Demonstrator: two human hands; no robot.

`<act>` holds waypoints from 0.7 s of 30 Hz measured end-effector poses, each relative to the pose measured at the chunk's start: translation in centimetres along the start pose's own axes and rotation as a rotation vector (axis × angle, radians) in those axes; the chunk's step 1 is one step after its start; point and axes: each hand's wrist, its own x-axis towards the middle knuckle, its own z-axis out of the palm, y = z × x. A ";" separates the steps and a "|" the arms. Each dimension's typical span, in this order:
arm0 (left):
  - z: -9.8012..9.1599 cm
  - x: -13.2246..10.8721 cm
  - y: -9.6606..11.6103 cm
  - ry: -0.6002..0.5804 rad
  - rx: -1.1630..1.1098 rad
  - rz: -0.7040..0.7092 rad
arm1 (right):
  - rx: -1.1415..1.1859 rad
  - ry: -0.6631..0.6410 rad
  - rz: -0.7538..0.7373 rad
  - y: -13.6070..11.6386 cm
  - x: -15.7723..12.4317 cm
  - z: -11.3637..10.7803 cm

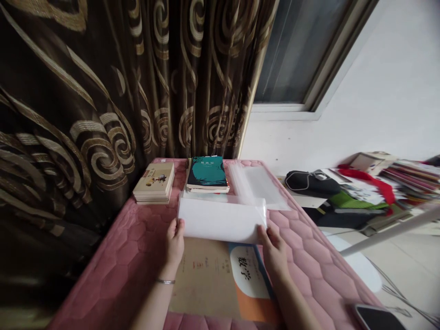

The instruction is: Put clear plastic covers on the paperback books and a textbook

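Between my two hands is a clear plastic book cover with a broad white panel, raised in front of me. My left hand pinches its left edge between thumb and fingers. At the lower right corner, my right hand grips it the same way. Just below lies a textbook spread flat with its outer covers facing up, beige on the left, blue and orange on the right. The raised book cover hides the textbook's far edge.
Beyond are a stack of beige books, a stack topped by a teal book, and clear plastic covers. All rest on a pink quilted surface. A dark phone-like device is at lower right; a patterned curtain hangs behind.
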 end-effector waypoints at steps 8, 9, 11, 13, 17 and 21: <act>0.0 -0.1 0.3 0.009 0.001 0.007 | -0.120 0.035 -0.015 0.1 0.2 0.1; 0.0 -0.1 0.2 0.018 0.012 0.006 | -0.118 0.028 -0.017 -0.1 0.2 0.1; 0.0 0.0 0.0 0.025 0.028 0.006 | -0.095 0.012 -0.008 -0.5 0.1 0.1; 0.0 0.0 -0.1 0.024 0.033 0.004 | -0.061 0.001 0.002 -0.9 -0.1 0.2; 0.0 0.0 0.0 0.015 0.025 0.005 | -0.040 0.004 0.006 -1.1 -0.1 0.2; -0.1 0.0 -0.1 -0.031 -0.017 -0.002 | -0.091 0.035 0.004 -0.7 0.1 0.3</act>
